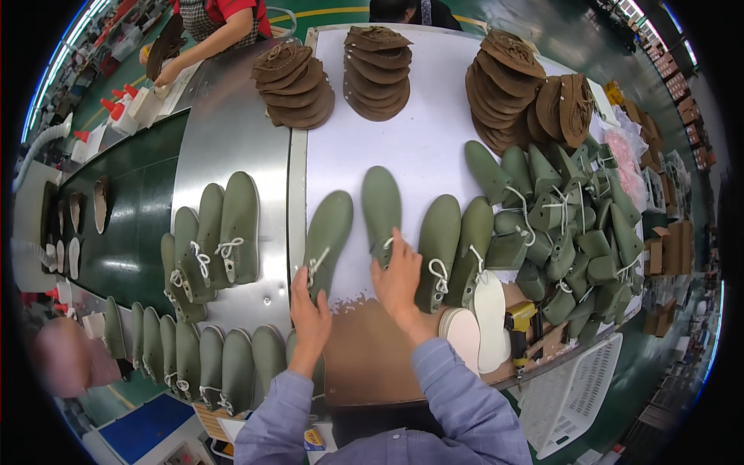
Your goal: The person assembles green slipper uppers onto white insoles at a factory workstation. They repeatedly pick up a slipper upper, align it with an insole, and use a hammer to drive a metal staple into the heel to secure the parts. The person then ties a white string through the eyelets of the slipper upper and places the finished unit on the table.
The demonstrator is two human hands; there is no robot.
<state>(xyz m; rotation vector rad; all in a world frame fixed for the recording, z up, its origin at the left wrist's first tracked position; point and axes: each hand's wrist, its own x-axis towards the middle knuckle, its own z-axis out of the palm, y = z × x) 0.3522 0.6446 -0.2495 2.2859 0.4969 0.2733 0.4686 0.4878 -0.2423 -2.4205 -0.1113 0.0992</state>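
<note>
Two green shoe lasts with white cord at their heels lie toe-away on the white tabletop in front of me. My left hand grips the heel end of the left shoe last, thumb on one side and fingers on the other. Around the heel of the right shoe last curl the thumb and fingers of my right hand, partly covering its cord. Just right of that hand, another pair of corded lasts lies side by side.
A heap of green lasts fills the right side. Brown shoe uppers stand stacked along the far edge. Pale insoles and a yellow-black tool lie near my right forearm. More lasts line the metal surface at left; a person works beyond.
</note>
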